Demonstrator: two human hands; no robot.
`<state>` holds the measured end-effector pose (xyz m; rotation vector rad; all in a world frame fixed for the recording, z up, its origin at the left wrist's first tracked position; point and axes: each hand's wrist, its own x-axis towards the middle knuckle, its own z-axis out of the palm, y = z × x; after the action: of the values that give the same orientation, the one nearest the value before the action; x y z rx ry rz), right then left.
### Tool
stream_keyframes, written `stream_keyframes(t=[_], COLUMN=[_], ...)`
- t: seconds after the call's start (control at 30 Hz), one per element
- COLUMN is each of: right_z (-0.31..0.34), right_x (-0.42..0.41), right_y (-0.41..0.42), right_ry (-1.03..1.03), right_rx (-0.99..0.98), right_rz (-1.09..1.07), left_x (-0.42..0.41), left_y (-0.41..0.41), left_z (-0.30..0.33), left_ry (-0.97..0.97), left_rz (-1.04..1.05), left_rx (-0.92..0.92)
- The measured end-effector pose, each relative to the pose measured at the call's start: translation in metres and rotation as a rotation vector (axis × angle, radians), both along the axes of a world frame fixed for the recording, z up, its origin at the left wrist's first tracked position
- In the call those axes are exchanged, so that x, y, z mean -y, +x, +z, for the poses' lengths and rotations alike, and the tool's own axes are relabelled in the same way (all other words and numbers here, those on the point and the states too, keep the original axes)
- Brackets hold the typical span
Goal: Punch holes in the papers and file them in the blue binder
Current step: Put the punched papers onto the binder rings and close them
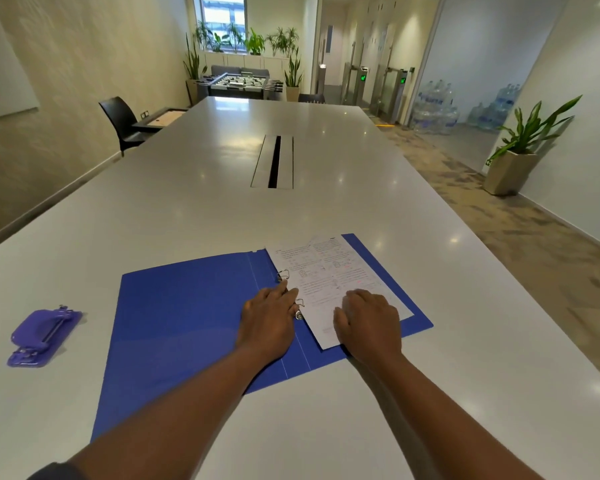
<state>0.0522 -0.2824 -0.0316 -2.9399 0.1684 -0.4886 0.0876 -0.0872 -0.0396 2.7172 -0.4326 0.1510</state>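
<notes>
The blue binder (pixel 187 306) lies open and flat on the white table (pixel 222 174). Printed papers (pixel 329 271) sit on its right half, threaded on the metal rings (pixel 284 274). My left hand (pixel 269 323) rests over the spine with its fingers reaching to the ring mechanism between the two rings. My right hand (pixel 369 323) lies palm down on the near part of the papers, fingers loosely bent. A purple hole punch (pixel 44 336) stands on the table to the far left, away from both hands.
A cable slot (pixel 274 161) runs down the table's middle. A black chair (pixel 123 121) stands at the far left edge. A potted plant (pixel 520 154) and water bottles (pixel 433 105) are on the floor to the right.
</notes>
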Motion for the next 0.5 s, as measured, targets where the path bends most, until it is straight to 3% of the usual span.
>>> stream_keyframes(t=[0.2,0.5], right_z=[-0.014,-0.012], right_x=[0.036,0.033], right_y=[-0.003,-0.019], right_ry=[0.129,0.233], right_rx=[-0.161,-0.194], right_rz=[-0.281,-0.343], left_x=[0.007,0.006], left_y=[0.009,0.013], left_z=[0.001,-0.002], left_ry=[-0.009,-0.061], left_rz=[0.008,0.024], left_rx=[-0.012,-0.054])
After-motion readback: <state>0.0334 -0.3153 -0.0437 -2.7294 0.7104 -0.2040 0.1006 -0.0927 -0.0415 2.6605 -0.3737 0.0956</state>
